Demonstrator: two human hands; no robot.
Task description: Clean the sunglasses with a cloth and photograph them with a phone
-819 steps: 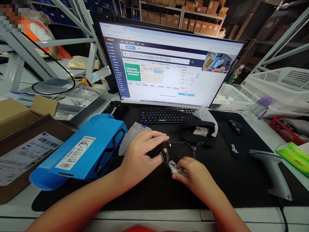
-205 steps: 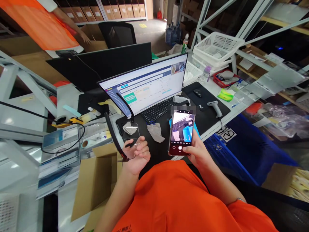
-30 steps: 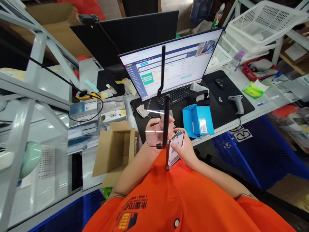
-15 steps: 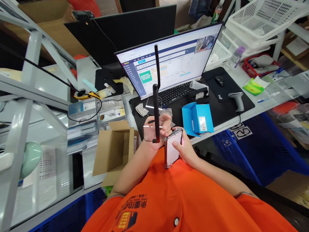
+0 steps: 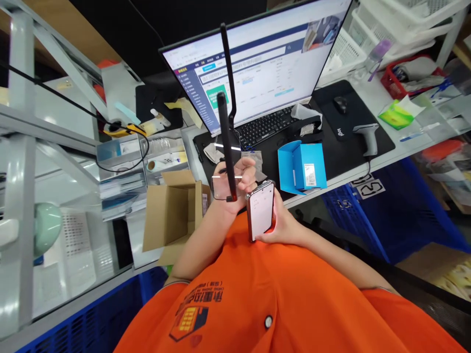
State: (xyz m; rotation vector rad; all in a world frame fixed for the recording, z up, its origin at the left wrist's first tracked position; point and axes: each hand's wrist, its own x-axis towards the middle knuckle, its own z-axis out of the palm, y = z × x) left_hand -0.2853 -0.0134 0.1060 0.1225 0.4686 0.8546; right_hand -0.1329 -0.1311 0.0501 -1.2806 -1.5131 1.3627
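And we're on the left fingers (image 5: 246, 172), curled in and bunched together, closed around the frame of a pair of black-armed glasses (image 5: 225, 142)! One thick temple stands straight up, and a clear lens sits low beside the palm. The left hand (image 5: 240, 185) holds them up over the near edge of the black desk mat (image 5: 349, 125).

Over to the right fingers, mostly hidden behind a smartphone (image 5: 260, 211), so no call on whether they're spread or pressed together. The right hand (image 5: 282, 230) cradles that phone from below, its pale screen lit and tilted up, just beside the left hand, above the near edge of the mat.

Moving outward, a blue carton (image 5: 301, 166) with a white barcode label sits on the mat, flap folded open. A crumpled grey cloth (image 5: 213, 153) and a clear plastic bag (image 5: 252, 159) lie on the mat too, left of the carton. Further back on the mat is a black keyboard (image 5: 265, 127), with a mouse (image 5: 340, 104) and a grey barcode scanner (image 5: 368, 137) at the right end. And off the mat's left end, an open cardboard box (image 5: 171, 220)!
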